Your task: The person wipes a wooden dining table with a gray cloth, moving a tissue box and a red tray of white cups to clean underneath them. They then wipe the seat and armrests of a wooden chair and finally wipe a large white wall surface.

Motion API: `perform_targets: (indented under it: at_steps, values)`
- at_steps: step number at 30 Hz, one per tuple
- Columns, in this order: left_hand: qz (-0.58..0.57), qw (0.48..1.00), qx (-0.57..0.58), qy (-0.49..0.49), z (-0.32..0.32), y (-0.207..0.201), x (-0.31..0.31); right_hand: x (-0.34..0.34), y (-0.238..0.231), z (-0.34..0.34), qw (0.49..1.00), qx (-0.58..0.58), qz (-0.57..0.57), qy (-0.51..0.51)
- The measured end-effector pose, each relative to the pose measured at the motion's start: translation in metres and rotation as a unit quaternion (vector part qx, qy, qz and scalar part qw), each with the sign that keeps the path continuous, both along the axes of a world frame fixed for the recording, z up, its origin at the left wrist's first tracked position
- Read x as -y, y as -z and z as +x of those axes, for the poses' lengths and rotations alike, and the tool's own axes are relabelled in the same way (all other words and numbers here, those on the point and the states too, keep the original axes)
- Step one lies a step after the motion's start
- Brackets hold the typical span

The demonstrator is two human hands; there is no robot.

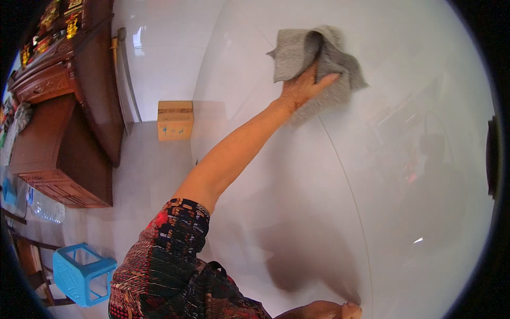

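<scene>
My left hand (pixel 305 87) is pressed over a grey cloth (pixel 292 53) against a glossy white tiled wall (pixel 265 175). The cloth is folded and bunched, with one loop standing up above my fingers. My thumb points out to the right while the other fingers are mostly hidden in the folds. Slight blur shows on the cloth. At the bottom edge, my right hand (pixel 334 310) is only partly in view, close to the wall. Its visible fingers look curled in, with nothing seen in them.
At left stand a carved dark wood cabinet (pixel 87 80) and a lower wooden chest (pixel 58 149). A cardboard box (pixel 176 121) sits on the floor against the wall. A blue plastic stool (pixel 79 274), a clear bottle (pixel 48 207) and a wooden chair (pixel 32 260) are nearby.
</scene>
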State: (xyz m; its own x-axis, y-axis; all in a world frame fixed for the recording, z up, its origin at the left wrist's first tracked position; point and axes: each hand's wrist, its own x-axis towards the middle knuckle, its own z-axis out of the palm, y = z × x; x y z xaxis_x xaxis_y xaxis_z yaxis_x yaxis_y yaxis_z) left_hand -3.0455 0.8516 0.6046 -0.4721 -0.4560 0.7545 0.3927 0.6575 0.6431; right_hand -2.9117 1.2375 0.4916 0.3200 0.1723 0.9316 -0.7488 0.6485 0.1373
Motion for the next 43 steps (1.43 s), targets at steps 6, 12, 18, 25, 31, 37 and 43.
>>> perform_targets:
  at_steps: [6, 12, 18, 25, 31, 37, 43]
  values:
    - [0.005, 0.993, -0.053, -0.107, -0.026, 0.090, 0.062, 0.002, -0.012, -0.011, 0.991, -0.018, 0.038, 0.126]
    - [0.118, 0.976, 0.075, -0.165, -0.018, 0.239, 0.033, -0.018, -0.026, 0.000, 0.985, 0.025, 0.023, 0.169]
    - [0.196, 0.929, 0.200, -0.241, 0.024, 0.378, -0.031, -0.018, -0.025, -0.005, 0.967, 0.056, -0.001, 0.249]
    - [0.195, 0.950, 0.126, -0.209, 0.032, 0.287, -0.090, -0.020, -0.039, -0.021, 0.949, 0.042, 0.009, 0.314]
    - [0.091, 0.990, -0.021, -0.109, 0.033, 0.150, -0.121, -0.021, -0.031, -0.025, 0.949, 0.034, 0.000, 0.312]
    - [-0.123, 0.989, -0.061, -0.056, -0.009, 0.054, -0.119, -0.041, -0.009, -0.014, 0.952, 0.071, -0.031, 0.295]
    - [-0.067, 0.995, -0.057, -0.041, -0.032, 0.020, -0.052, -0.052, 0.007, 0.000, 0.955, 0.076, -0.059, 0.280]
